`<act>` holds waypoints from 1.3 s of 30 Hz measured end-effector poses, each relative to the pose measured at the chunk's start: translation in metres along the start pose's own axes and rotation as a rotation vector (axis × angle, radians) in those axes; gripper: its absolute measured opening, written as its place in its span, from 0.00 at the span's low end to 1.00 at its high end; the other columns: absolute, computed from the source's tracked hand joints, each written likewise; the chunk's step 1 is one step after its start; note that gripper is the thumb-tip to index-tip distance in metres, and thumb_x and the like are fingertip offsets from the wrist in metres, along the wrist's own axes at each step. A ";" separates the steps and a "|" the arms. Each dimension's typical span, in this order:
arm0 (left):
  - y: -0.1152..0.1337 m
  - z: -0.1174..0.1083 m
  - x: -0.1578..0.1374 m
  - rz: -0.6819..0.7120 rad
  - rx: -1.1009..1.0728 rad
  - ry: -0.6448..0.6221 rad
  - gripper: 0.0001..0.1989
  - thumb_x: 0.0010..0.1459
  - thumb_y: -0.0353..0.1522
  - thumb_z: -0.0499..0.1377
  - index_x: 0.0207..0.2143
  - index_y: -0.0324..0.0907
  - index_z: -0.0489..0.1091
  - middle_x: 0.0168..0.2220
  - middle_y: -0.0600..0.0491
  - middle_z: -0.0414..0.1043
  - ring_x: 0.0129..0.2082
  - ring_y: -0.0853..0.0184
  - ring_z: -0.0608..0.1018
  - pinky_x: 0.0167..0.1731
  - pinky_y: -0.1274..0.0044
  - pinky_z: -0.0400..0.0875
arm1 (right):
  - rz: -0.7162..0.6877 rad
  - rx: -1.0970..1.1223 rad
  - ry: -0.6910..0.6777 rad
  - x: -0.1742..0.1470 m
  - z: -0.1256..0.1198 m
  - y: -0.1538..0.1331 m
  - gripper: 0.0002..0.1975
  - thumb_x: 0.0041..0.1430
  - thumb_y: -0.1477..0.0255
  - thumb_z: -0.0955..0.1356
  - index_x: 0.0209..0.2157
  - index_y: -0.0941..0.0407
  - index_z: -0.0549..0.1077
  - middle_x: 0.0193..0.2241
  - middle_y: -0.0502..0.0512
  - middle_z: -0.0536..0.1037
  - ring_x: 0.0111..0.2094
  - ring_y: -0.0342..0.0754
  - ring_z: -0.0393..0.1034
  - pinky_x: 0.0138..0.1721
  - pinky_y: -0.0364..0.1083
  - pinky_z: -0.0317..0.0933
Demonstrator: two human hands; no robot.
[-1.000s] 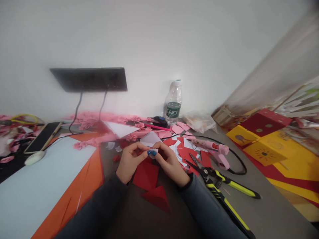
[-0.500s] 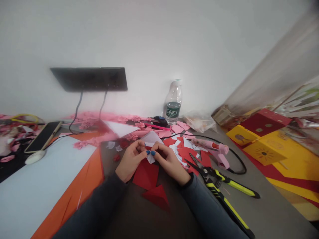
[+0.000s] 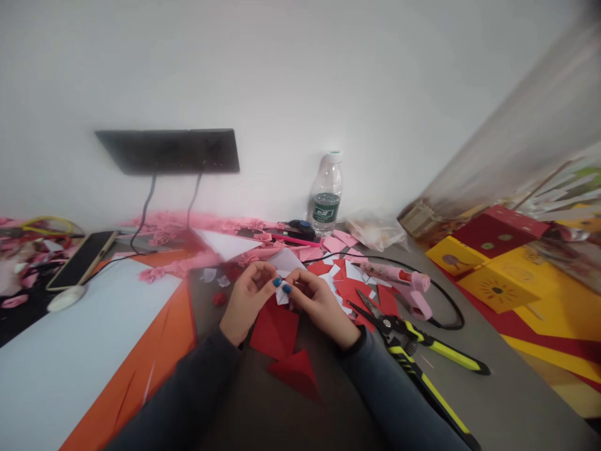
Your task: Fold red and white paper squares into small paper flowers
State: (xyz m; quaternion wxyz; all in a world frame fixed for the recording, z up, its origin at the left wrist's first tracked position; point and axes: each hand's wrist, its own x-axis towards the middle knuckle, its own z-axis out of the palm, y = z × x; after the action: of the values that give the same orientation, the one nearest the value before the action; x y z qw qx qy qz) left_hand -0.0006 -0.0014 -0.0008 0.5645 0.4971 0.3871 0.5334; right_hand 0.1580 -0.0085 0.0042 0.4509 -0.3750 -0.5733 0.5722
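Between both thumbs and fingertips I pinch a small folded piece of white paper (image 3: 282,297). My left hand (image 3: 250,299) grips its left side and my right hand (image 3: 322,302) its right side, the thumbs almost touching. Fingers partly hide the paper's upper part. Just below the hands a red paper square (image 3: 276,331) lies on the grey table, and a folded red paper piece (image 3: 297,374) is nearer to me. Behind the fingers stands a pale paper sheet (image 3: 285,259). A crumpled red paper bit (image 3: 219,299) rests left of my left hand.
Right of my hands lie red and white paper scraps (image 3: 350,289), a pink glue gun (image 3: 413,289) with a black cord, and yellow-black pliers (image 3: 413,351). A water bottle (image 3: 326,200) stands by the wall. White and orange sheets (image 3: 94,338) and a phone (image 3: 83,260) are left.
My fingertips have shifted slightly on the white paper; the thumbs sit a little higher and less of the paper shows below them. The things on the table stay put.
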 end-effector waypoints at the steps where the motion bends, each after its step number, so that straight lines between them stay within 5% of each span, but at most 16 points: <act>1: 0.000 0.000 -0.001 -0.006 0.028 -0.026 0.11 0.50 0.32 0.67 0.36 0.41 0.70 0.35 0.54 0.72 0.36 0.68 0.75 0.37 0.80 0.71 | -0.020 0.008 0.025 0.000 0.000 0.000 0.18 0.57 0.55 0.69 0.30 0.55 0.67 0.25 0.48 0.68 0.25 0.42 0.63 0.26 0.42 0.58; 7: 0.004 0.003 -0.006 0.048 0.249 -0.063 0.10 0.52 0.29 0.64 0.39 0.41 0.73 0.38 0.51 0.76 0.40 0.63 0.78 0.43 0.74 0.72 | -0.044 0.033 0.119 0.000 0.001 0.004 0.17 0.56 0.56 0.70 0.30 0.55 0.68 0.24 0.46 0.66 0.24 0.41 0.60 0.26 0.41 0.58; 17: 0.005 0.000 0.000 -0.001 0.069 -0.068 0.08 0.54 0.35 0.65 0.33 0.38 0.76 0.32 0.52 0.77 0.34 0.66 0.77 0.36 0.78 0.73 | 0.017 0.082 0.014 0.001 0.002 0.009 0.16 0.55 0.57 0.71 0.30 0.55 0.67 0.24 0.49 0.72 0.24 0.43 0.68 0.25 0.42 0.60; 22: 0.007 0.001 -0.001 -0.034 0.145 0.033 0.14 0.53 0.40 0.65 0.36 0.38 0.75 0.33 0.49 0.80 0.32 0.64 0.79 0.28 0.78 0.75 | -0.174 -0.069 0.198 -0.001 0.003 0.006 0.09 0.59 0.64 0.69 0.35 0.54 0.69 0.31 0.51 0.71 0.30 0.45 0.67 0.29 0.44 0.62; 27: 0.004 0.002 -0.004 -0.123 0.121 -0.029 0.16 0.51 0.41 0.66 0.36 0.38 0.77 0.31 0.49 0.81 0.29 0.62 0.82 0.29 0.74 0.79 | -0.383 -0.420 0.292 -0.003 0.001 0.001 0.04 0.59 0.75 0.67 0.30 0.54 0.73 0.29 0.52 0.69 0.30 0.46 0.63 0.31 0.46 0.59; 39: 0.004 0.009 -0.006 -0.117 0.055 -0.041 0.20 0.50 0.44 0.67 0.37 0.36 0.77 0.33 0.46 0.81 0.32 0.59 0.83 0.30 0.71 0.81 | -0.360 -0.475 0.407 0.000 0.000 0.005 0.04 0.57 0.76 0.69 0.30 0.54 0.72 0.31 0.52 0.70 0.32 0.48 0.64 0.35 0.47 0.61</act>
State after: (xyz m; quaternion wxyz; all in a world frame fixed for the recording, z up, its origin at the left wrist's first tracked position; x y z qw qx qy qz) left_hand 0.0062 -0.0085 0.0041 0.5886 0.4998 0.4184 0.4783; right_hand 0.1581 -0.0082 -0.0009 0.5496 -0.4687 -0.6455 0.2482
